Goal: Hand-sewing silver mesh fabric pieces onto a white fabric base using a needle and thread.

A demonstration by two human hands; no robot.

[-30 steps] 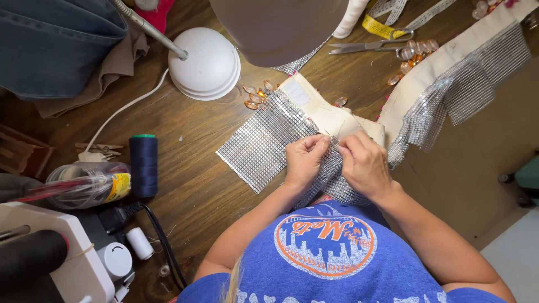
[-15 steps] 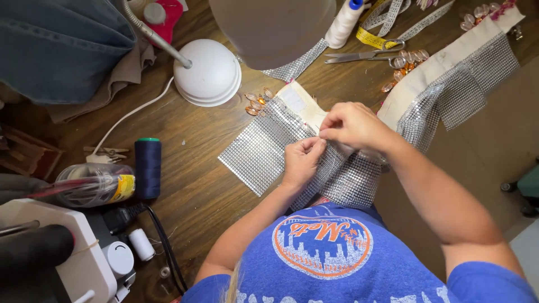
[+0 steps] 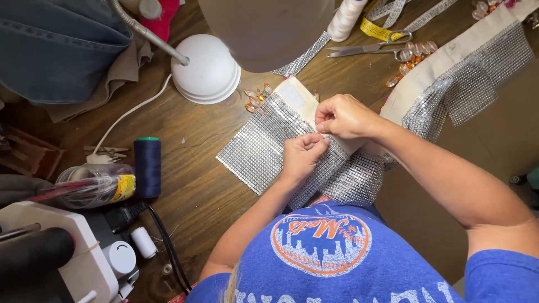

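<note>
**Both hands pinching at the silver mesh fabric**

I see the left hand (image 3: 302, 154) curled into a loose fist, fingertips pinched narrow on the silver rhinestone mesh fabric (image 3: 264, 147), which lies flat near the middle of the wooden surface (image 3: 191, 191), just ahead of my torso. The right hand (image 3: 343, 116) sits just beyond the left one, almost touching it, fingers closed tight on the cream-coloured backing strip (image 3: 300, 98) where it meets the mesh. Whether a needle or pin is between the fingertips I cannot tell; it is too small to make out.

The mesh runs on toward the far right corner as a long band (image 3: 471, 73) with cream edging, draping off the right edge of the surface. A few amber beads (image 3: 255, 100) lie touching the far edge of the flat mesh piece, and more lie near the scissors (image 3: 365, 47) by the far edge. A white lamp base (image 3: 208, 70) stands toward the far left, with its shade (image 3: 269, 28) overhanging the far edge. A dark blue thread spool (image 3: 147, 167) stands upright near the left edge, beside a clear plastic container (image 3: 95, 184) lying on its side. A white sewing machine (image 3: 67, 264) fills the near left corner.
</note>
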